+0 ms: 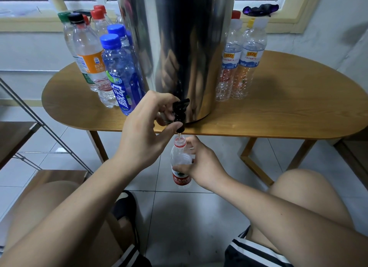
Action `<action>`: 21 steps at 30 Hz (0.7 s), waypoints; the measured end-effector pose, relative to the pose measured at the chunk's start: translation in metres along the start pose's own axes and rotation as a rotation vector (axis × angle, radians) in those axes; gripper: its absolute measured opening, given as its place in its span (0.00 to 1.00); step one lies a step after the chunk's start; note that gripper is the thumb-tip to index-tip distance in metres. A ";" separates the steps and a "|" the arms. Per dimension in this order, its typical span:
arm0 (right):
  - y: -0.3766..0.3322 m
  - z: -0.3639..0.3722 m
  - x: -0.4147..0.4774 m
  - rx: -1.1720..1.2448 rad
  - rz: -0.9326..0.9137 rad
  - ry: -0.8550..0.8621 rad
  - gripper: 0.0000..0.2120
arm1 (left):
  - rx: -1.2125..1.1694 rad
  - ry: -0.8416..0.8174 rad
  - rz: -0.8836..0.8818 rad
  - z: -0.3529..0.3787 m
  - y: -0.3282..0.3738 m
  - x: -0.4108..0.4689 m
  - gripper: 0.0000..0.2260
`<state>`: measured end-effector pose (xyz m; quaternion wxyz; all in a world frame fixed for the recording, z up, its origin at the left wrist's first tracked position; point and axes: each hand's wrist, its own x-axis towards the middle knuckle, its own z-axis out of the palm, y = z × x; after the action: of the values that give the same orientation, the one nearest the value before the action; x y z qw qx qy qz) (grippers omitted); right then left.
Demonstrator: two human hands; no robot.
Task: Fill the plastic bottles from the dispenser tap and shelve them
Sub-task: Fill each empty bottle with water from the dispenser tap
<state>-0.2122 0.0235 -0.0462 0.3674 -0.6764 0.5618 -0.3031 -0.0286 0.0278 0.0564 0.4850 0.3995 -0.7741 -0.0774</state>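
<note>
left hand (145,127) pinching black tap (180,115); right hand (201,165) wrapped round red-label bottle (180,163) under spout, below table edge. thin, squashy, heavier as fills — hold mid-body, gently.

This looks like a plain room in a home or dormitory rather than a workplace. The floor (189,213) is laid with glossy white tiles, and the wall (328,28) is painted white. A white-framed window (79,2) with dark panes sits above a pale yellow sill (29,25). The furniture is domestic: an oval wooden table (288,111) on slanted wooden legs. Beyond its left edge stands a light metal rack (49,131) with wooden shelves. A stainless-steel dispenser (185,47) stands at the table's near edge, with mixed branded drink bottles (89,53) on either side of it. The person sits with bare knees, in striped shorts (253,252), with a black slipper (125,207) on the floor.
</note>
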 end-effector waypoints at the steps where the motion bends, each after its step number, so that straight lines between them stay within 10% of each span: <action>1: 0.000 0.000 0.000 -0.003 0.000 0.001 0.35 | 0.000 0.000 0.001 0.000 0.000 0.000 0.23; 21: -0.001 -0.002 0.000 0.024 0.011 0.005 0.35 | 0.000 0.003 0.010 0.000 0.000 0.000 0.23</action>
<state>-0.2135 0.0228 -0.0445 0.3757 -0.6681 0.5627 -0.3098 -0.0286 0.0277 0.0562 0.4865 0.3955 -0.7755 -0.0744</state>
